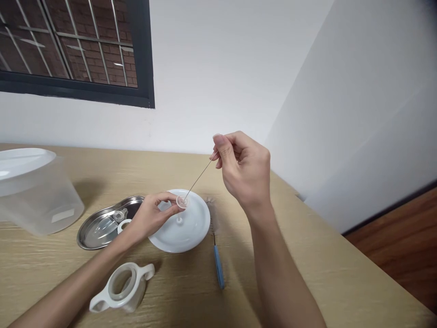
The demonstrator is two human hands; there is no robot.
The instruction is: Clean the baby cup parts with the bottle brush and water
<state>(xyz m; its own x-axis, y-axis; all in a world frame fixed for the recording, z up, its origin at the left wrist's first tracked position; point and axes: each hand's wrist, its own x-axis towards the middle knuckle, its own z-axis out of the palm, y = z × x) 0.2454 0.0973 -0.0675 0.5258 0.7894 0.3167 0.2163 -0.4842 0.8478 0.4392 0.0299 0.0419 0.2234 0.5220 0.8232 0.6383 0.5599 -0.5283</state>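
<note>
My left hand (155,213) is over the white plate (202,228), its thumb and fingers pinching a small translucent round piece (182,202). Higher up and to the right, my right hand (245,169) is closed around the upper end of a thin metal wire (200,176). The wire slants down to the left, and its lower tip meets the round piece; whether any of it is inside I cannot tell. A tiny white knob (179,221) shows against the plate just below the piece. Right of the plate lies a bottle brush (219,268) with a blue handle.
A kidney-shaped metal tray (85,236) holds a clear part (119,215) and a white ring (123,225), partly behind my left arm. Nearer stands a white two-handled bottle collar (114,298). A lidded translucent bucket (44,205) is at the left; a wall rises behind the table.
</note>
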